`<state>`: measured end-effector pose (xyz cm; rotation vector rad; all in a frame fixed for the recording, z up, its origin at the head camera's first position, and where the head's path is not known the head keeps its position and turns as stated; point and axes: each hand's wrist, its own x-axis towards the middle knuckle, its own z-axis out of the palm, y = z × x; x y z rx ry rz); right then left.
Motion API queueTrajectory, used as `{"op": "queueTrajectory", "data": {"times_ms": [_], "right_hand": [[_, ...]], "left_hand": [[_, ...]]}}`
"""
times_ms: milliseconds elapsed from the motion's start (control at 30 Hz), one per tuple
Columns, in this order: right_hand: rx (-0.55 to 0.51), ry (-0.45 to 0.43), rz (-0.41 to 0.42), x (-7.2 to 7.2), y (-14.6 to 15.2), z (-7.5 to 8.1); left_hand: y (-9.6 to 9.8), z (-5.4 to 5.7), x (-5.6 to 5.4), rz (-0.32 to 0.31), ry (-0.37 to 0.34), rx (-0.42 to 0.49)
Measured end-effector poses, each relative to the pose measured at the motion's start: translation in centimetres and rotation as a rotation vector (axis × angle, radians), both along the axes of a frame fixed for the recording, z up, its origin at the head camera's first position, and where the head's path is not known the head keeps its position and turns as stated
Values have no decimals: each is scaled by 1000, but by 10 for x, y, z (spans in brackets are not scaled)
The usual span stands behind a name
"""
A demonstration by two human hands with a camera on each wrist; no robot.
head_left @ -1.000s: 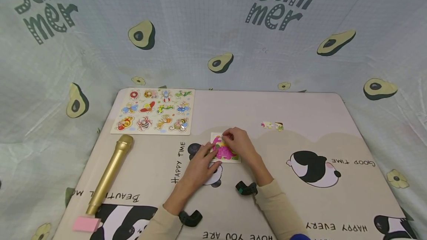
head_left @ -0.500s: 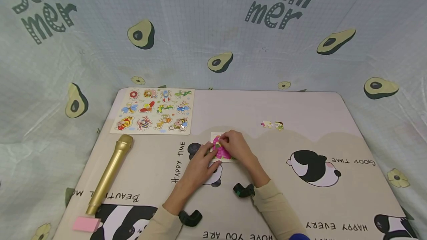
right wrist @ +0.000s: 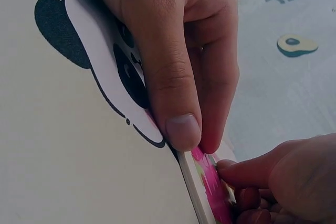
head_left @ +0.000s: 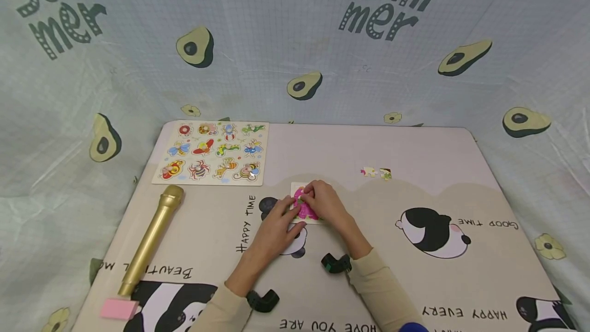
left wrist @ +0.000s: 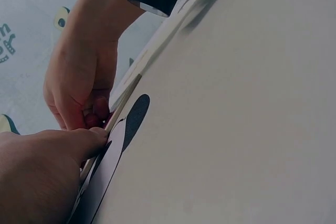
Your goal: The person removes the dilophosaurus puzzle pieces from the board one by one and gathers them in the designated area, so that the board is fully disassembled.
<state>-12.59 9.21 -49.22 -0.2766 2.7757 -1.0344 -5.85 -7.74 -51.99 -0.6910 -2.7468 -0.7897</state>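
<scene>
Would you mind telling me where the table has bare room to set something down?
The table is free between the insect board and the two loose pieces, and right of those pieces. It is crowded on the left, with the board, gold tube and pink block, and at the centre, where the left hand and right hand touch the small puzzle.

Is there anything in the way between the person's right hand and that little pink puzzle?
Nothing visible is. The right hand has its fingers at the pink puzzle. The left hand rests at the puzzle's left side, close by, but not between them.
</scene>
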Motion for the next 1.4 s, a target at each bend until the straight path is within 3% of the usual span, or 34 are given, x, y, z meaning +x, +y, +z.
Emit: {"op": "queueTrajectory", "data": {"times_ms": [833,1400], "right_hand": [[-15,0,-20,5,-2,4],[50,37,-1,6,-2,3]], "left_hand": [[0,3,1,11,-17,-3],[1,2,2,30,-35,-31]]}}
